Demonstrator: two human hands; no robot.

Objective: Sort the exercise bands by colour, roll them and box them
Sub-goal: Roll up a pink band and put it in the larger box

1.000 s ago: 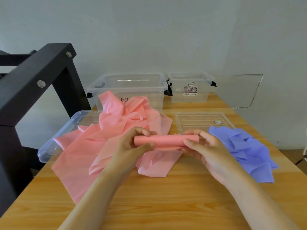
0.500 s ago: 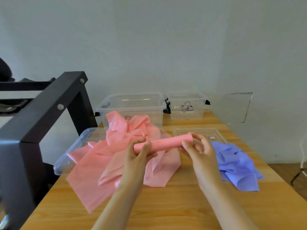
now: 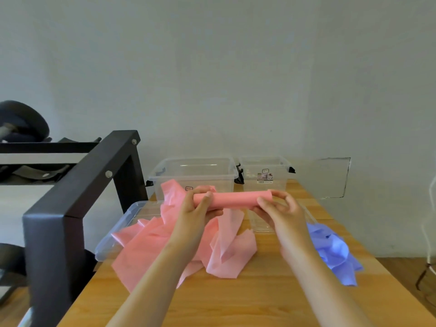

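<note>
In the head view, both hands hold a pink roll (image 3: 236,199) in the air above the wooden table (image 3: 259,298), level and crosswise, in front of the boxes. The left hand (image 3: 200,208) has its fingers curled round the left end, with the thumb on the near side. The right hand (image 3: 280,211) pinches the right end between thumb and bent fingers. I think the two-end grip is there to stop the coil from springing open.

A thin pink sheet hangs down between the hands; it seems to be the free tail of this band, so the rolling is probably not complete (I cannot see where it joins).

Under the roll and to the left, the loose pink bands (image 3: 151,241) lie in a heap on the table, partly over a clear lid (image 3: 111,241). The blue bands (image 3: 335,253) lie apart on the right, so the colours look already separated.

At the far edge stand a large clear box (image 3: 165,172) and a small clear box (image 3: 278,182), side by side and both open, probably one for each colour. The roll is just in front of the large one, but nothing visible is inside it. A second lid (image 3: 259,223) lies flat below the right hand.

A black metal frame (image 3: 77,185) stands left of the table.
</note>
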